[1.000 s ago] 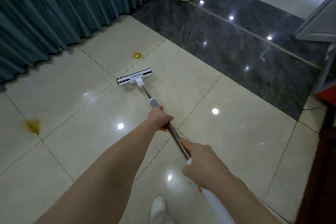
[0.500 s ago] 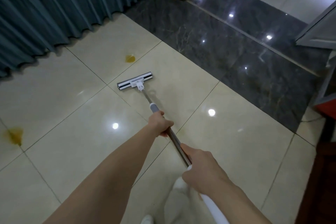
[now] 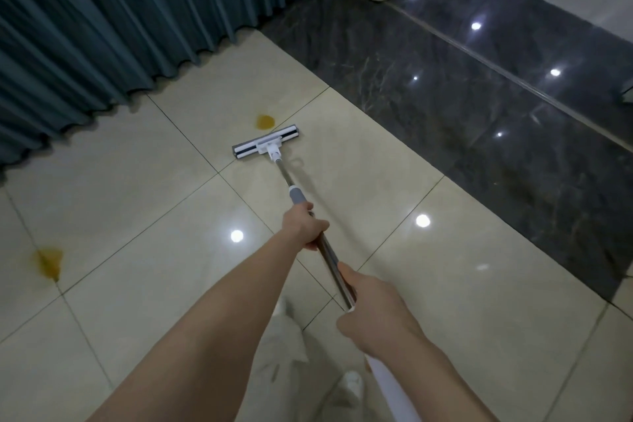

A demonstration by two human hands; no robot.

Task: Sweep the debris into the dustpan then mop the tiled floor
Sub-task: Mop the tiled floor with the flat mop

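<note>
— Pale tiled floor (image 3: 137,202), teal curtain (image 3: 102,27) across the upper left. Which step?
— Mopping, I judge; I see no dustpan. My left hand (image 3: 304,227) is wrapped round the mop handle (image 3: 329,257) mid-frame, my right hand (image 3: 371,317) clamped on it lower down.
— The mop head (image 3: 266,147)?
— Flat on the tile, just below the yellow stain (image 3: 265,121) at upper centre. Next I'd push forward over it, then swing to the second stain (image 3: 49,262) at far left

Glossy cream floor tiles (image 3: 479,319) are bordered by a dark marble strip (image 3: 445,96); teal pleated curtains (image 3: 102,27) are hung along the left.
</note>
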